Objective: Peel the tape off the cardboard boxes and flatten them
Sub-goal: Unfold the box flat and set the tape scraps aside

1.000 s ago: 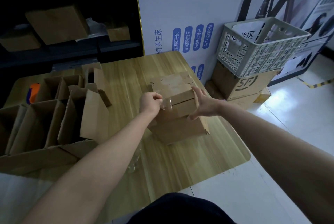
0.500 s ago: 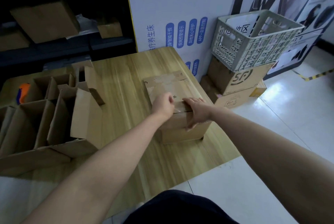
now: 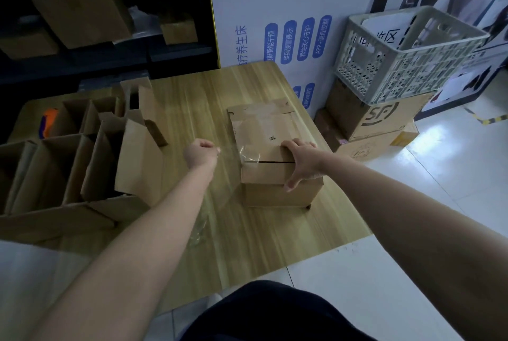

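Note:
A small brown cardboard box [image 3: 275, 175] stands on the wooden table [image 3: 192, 109], its top flaps closed with a slit across them. My right hand [image 3: 302, 159] lies flat on the box's top right edge, thumb hanging over the front. My left hand [image 3: 200, 152] is a fist just left of the box, pinching a strip of clear tape [image 3: 233, 152] that stretches from the fist to the box top. More clear tape [image 3: 203, 219] hangs down below my left forearm.
Several opened cardboard boxes [image 3: 82, 153] crowd the table's left side, with an orange and blue object [image 3: 48, 122] behind them. A grey plastic crate [image 3: 406, 52] sits on stacked boxes [image 3: 379, 118] on the floor at right. Dark shelving [image 3: 96, 24] holds more boxes behind.
My left hand has pulled away leftward from the box top, drawing the clear tape off. The box was set down flat and my right hand now presses on it.

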Available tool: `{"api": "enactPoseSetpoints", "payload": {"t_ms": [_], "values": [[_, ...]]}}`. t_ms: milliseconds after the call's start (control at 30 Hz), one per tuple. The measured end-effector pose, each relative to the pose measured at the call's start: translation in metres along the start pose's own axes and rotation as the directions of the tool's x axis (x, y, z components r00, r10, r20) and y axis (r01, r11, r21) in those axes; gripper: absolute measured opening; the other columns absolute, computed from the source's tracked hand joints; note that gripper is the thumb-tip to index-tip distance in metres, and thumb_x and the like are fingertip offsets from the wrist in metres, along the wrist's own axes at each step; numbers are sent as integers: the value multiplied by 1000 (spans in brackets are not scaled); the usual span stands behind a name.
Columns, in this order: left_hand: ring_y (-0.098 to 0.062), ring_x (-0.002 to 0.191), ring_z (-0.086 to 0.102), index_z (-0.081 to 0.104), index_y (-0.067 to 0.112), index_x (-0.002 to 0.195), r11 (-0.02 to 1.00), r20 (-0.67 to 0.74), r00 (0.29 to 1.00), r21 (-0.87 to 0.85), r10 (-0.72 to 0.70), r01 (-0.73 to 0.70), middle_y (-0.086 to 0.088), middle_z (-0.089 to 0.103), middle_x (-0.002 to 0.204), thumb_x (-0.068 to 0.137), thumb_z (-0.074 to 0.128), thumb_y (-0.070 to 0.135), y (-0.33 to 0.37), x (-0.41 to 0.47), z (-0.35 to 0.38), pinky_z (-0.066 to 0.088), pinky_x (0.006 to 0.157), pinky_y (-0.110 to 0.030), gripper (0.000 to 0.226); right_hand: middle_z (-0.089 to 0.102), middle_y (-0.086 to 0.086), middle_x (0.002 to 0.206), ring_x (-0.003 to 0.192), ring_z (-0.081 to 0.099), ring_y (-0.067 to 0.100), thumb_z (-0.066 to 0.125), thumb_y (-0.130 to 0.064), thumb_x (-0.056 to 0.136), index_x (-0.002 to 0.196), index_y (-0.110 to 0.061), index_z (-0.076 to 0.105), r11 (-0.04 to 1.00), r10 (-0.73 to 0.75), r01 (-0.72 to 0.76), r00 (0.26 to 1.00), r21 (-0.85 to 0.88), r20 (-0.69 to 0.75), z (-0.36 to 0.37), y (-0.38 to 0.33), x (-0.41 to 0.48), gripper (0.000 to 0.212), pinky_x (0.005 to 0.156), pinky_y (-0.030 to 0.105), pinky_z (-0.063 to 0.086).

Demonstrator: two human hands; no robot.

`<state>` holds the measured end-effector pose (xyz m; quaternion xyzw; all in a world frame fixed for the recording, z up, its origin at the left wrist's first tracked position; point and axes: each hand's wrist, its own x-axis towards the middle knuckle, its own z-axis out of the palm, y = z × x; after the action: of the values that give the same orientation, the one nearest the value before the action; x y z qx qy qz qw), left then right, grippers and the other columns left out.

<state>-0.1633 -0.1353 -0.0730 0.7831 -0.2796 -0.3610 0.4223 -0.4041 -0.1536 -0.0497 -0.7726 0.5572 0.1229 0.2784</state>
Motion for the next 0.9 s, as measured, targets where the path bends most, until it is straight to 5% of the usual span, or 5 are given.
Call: {"api": "enactPoseSetpoints", "payload": {"t_ms": [233,400,533,733,900], "values": [[-10,83,58,62,17,94,866,429,845,231,319,-444,9,59,85,86,57,17,7,-43,17,38,61,-11,9,30,1,144,134,23,31,85,-50,53,146,-26,14,998,14,-13,1000,-56,23,-3,-8,4,119,113,50,16],[-19,95,52,41,13,124,653,473,823,522,313,-549,-3,48,114,67,73,60,15,-59,31,41,71,-28,81,29,3,147,136,24,31,84,-52,52,148,-25,12,996,8,-5,999,-85,38,-4,-10,8,123,115,51,12],[-20,78,51,50,16,98,647,455,800,482,391,-591,-3,49,98,77,74,38,15,-63,38,37,62,-27,39,29,3,147,136,24,31,84,-54,51,148,-26,11,997,4,-2,1000,-75,28,-2,-8,9,124,115,51,9],[-23,78,63,60,9,72,996,250,965,13,82,-88,-7,65,79,82,67,0,5,-27,17,56,70,-31,15,30,0,145,136,22,33,83,-55,49,146,-28,13,1000,10,-10,1000,-24,29,-1,-7,9,123,115,53,12],[-18,70,63,51,10,68,927,181,965,-291,-189,236,-8,62,83,87,56,-8,-6,-15,18,59,66,-31,27,31,1,144,136,25,30,83,-55,52,146,-25,14,1000,8,-8,1000,-21,-1,1,-10,7,120,115,52,8]]}}
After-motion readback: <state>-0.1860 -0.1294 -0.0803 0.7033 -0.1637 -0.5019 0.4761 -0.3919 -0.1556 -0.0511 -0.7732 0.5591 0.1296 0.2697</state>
